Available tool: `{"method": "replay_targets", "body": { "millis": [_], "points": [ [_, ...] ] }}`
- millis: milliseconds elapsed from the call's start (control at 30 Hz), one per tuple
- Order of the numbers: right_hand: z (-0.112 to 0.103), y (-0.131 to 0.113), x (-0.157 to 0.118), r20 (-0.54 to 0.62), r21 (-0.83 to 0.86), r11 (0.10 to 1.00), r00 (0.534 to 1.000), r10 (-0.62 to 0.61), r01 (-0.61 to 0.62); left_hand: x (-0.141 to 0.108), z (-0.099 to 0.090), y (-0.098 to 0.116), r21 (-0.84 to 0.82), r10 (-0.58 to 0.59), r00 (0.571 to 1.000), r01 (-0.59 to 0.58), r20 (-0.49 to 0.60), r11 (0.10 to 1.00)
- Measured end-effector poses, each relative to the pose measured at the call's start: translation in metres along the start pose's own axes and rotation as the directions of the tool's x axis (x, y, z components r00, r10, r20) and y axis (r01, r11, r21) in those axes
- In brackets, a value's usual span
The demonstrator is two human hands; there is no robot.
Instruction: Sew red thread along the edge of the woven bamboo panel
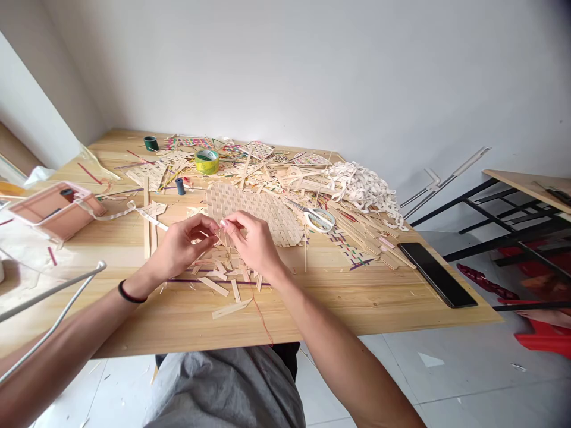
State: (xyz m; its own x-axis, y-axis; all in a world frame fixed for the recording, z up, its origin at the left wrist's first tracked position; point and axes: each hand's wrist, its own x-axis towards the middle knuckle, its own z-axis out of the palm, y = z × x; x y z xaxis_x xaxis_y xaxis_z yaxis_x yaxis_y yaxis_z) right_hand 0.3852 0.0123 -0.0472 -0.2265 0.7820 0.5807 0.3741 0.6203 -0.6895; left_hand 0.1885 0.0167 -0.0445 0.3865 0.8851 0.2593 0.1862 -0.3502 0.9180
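Observation:
My left hand (188, 241) and my right hand (250, 241) meet fingertip to fingertip over the near middle of the wooden table, both closed in a pinch. A thin red thread (262, 312) runs from under my right hand down over the table's front edge. Whatever sits between the left fingertips is too small to make out. Just behind the hands lies a woven panel of pale strips (272, 217), partly hidden by them. Short cut strips (214, 286) are scattered beneath. White-handled scissors (320, 220) rest at the panel's right side.
A blue thread spool (180, 186), yellow tape roll (207, 161) and green spool (151, 143) stand farther back. To the left is a pink plastic box (56, 209); white metal rods (57, 291) jut in nearby. White ribbon (366, 190) heaps at right, beyond a black phone (436, 273).

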Motion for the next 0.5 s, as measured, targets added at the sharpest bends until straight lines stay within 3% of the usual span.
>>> {"method": "replay_targets", "body": {
  "millis": [233, 500],
  "points": [
    [-0.015, -0.019, 0.001, -0.025, 0.042, 0.998, 0.999, -0.043, 0.044, -0.008, -0.001, 0.016, 0.200, 0.209, 0.977, -0.196, -0.044, 0.960],
    [-0.023, -0.031, 0.001, -0.051, 0.074, 0.989, 0.991, -0.123, 0.126, -0.016, 0.001, 0.034, 0.334, 0.324, 0.944, -0.287, -0.061, 0.898]
  ]
}}
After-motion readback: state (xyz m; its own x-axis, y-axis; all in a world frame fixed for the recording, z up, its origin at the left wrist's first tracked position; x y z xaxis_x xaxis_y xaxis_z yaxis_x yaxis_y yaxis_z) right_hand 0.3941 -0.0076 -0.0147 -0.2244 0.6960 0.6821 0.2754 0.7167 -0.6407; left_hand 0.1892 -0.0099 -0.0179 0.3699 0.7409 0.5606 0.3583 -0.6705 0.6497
